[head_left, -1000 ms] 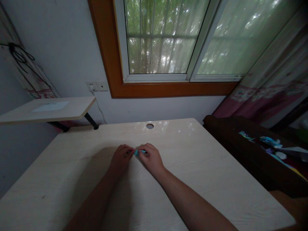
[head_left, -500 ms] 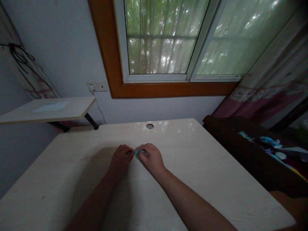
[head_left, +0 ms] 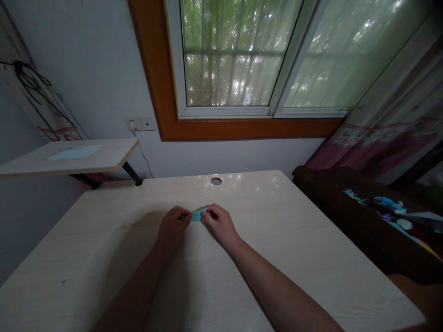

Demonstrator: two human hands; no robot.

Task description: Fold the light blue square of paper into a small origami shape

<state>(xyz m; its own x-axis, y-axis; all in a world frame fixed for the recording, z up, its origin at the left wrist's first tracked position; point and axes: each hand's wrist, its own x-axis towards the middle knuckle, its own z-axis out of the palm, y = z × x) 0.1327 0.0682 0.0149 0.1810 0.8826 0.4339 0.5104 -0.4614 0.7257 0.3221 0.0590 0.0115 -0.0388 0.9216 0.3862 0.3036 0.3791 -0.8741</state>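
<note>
A small blue folded paper piece (head_left: 197,215) lies between my two hands on the pale wooden desk (head_left: 294,258), near its middle. My left hand (head_left: 172,228) pinches its left end with curled fingers. My right hand (head_left: 219,223) pinches its right end, fingers closed over it. Both forearms reach in from the bottom of the view. Most of the paper is hidden by my fingertips.
A round cable hole (head_left: 216,181) sits at the desk's far edge. A raised side shelf (head_left: 104,157) with a white sheet (head_left: 74,152) stands at the left. A dark bench (head_left: 363,216) with colourful items is at the right, under curtains. A window fills the wall ahead.
My hands have shifted slightly away from me and more of the blue paper shows between the fingertips than before.
</note>
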